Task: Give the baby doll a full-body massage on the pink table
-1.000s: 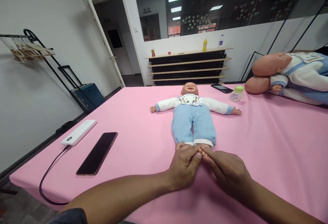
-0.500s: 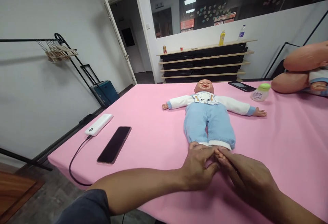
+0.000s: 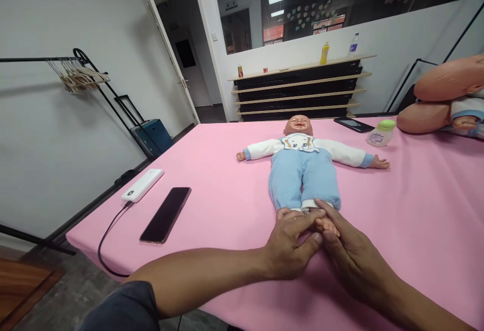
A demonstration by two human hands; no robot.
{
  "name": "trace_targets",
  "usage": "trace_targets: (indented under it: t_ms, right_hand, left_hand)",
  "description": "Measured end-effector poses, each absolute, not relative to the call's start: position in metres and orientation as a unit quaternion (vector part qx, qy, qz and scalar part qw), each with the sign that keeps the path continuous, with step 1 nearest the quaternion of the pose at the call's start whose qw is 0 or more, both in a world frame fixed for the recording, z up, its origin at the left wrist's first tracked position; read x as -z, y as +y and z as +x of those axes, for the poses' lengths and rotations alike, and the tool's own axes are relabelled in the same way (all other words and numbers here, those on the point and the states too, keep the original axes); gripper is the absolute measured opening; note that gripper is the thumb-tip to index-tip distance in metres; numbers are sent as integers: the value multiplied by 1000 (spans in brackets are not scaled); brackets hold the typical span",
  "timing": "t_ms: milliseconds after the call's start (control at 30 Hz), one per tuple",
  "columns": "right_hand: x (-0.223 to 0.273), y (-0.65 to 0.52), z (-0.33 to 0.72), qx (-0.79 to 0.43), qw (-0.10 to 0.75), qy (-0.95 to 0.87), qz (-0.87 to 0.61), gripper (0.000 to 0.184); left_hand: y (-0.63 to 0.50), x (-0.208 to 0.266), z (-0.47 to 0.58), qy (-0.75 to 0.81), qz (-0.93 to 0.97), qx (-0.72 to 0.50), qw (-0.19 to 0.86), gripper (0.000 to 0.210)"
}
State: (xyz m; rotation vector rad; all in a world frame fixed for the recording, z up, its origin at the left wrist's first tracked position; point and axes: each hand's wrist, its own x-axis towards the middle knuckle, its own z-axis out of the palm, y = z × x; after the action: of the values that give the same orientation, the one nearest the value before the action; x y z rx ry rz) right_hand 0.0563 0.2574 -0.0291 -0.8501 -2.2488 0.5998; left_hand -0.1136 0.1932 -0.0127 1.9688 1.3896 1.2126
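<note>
A baby doll in a white top with an elephant face and blue fleecy trousers lies on its back, arms spread, its feet towards me. My left hand is closed at the doll's lower legs, its index finger reaching across to the foot on the right. My right hand wraps that doll foot from its outer side, thumb near the toes. The toes show between both hands; the other foot is mostly hidden by my left hand.
A pink-covered table carries a dark phone and a white power bank with a cable at left. Beyond the doll lie another black phone and a green-capped bottle. More doll parts are at right.
My right hand has shifted up around the doll's foot, with its fingers nearer the trouser cuff. More of the toes shows now. The view has moved slightly.
</note>
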Motion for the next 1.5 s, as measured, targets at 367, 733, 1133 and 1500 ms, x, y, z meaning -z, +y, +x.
trace_targets:
  t_ms: [367,733,1133,1500]
  right_hand:
    - [20,256,54,-493,300,-774,-260,42]
    - [24,256,51,-516,316,-755,-253,33]
    - [25,250,66,-166,339,-879,-292,43]
    - [19,250,64,-205,284,-886,-305,32]
  left_hand:
    - [194,11,-114,495,710,-443,235,34]
    - [196,4,-112,483,751,-392,220,25]
    - [195,9,-113,506,711,-438,218,29]
    - [201,19,-115,509,683,-477,219,25]
